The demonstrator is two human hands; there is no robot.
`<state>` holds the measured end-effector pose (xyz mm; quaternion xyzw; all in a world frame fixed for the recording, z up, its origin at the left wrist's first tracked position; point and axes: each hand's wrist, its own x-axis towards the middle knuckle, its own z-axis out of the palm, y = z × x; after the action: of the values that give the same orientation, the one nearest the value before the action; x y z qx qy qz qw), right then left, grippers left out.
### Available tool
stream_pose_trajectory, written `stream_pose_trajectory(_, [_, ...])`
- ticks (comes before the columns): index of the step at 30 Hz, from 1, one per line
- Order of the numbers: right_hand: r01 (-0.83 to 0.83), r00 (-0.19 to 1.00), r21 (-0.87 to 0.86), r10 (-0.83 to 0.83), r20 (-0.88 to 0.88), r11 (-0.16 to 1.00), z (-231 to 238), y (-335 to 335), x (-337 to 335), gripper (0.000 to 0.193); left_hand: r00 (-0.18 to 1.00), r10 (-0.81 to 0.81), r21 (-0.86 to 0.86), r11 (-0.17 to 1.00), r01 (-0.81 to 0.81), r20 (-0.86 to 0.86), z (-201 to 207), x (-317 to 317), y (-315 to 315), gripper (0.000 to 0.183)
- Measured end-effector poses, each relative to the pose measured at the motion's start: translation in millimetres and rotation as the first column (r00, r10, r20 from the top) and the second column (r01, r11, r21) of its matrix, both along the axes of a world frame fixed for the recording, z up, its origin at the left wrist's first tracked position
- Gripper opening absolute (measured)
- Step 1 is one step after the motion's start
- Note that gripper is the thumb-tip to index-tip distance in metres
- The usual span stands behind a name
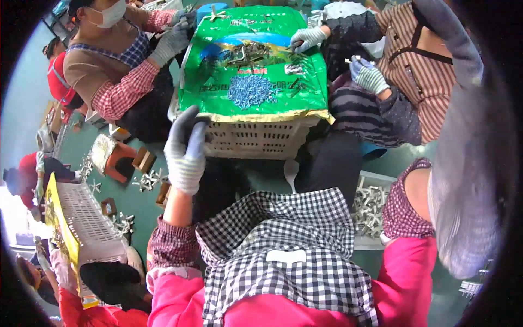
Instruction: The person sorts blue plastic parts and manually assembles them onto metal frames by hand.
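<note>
Blurred in the near foreground, the right hand [471, 158] has a grip I cannot tell, while the left hand [185, 155], loosely extended and seemingly empty, is nearer the blue pile [251, 91], which lies roundish, ahead-right, on the crate-top green sack [201, 95].

Green sack [310, 98]: one. Small-part piles [251, 91] on it: two. White spoon [291, 169]: one.

Pile [252, 91] on sack [206, 97]; sack on crate [250, 140]
</note>
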<state>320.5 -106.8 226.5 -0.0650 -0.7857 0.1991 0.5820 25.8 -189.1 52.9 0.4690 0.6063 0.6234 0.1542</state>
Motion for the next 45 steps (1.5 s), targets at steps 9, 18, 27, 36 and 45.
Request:
stream_pose_trajectory(9, [0.133,0.987,0.01,-0.134,0.095,0.991,7.5,19.3,-10.7,0.038,0.911,-0.272,0.034,0.961,0.276,0.311,23.3,-0.7,80.2,0.039])
stream_pose_trajectory(18, [0.216,0.974,-0.179,-0.198,0.111,0.96,1.5,77.4,-46.5,0.038,0.998,-0.053,-0.205,0.978,0.043,-0.045,-10.4,-35.0,196.7,0.042])
stream_pose_trajectory(27, [0.475,0.589,-0.28,-0.065,0.806,0.835,-181.3,218.9,-157.6,0.031,0.998,-0.042,0.014,0.999,0.042,0.038,-18.3,-55.9,217.5,0.033])
stream_pose_trajectory(36, [0.639,0.105,0.013,-0.104,0.989,0.77,-211.1,254.5,-224.8,0.044,1.0,-0.008,-0.079,0.997,0.006,-0.022,-13.9,-83.5,205.7,0.031])
stream_pose_trajectory(45, [0.635,0.171,0.013,-0.157,0.973,0.772,-199.7,252.0,-207.9,0.031,0.938,-0.123,-0.463,0.886,-0.044,-0.324,-22.3,-88.2,198.2,0.034])
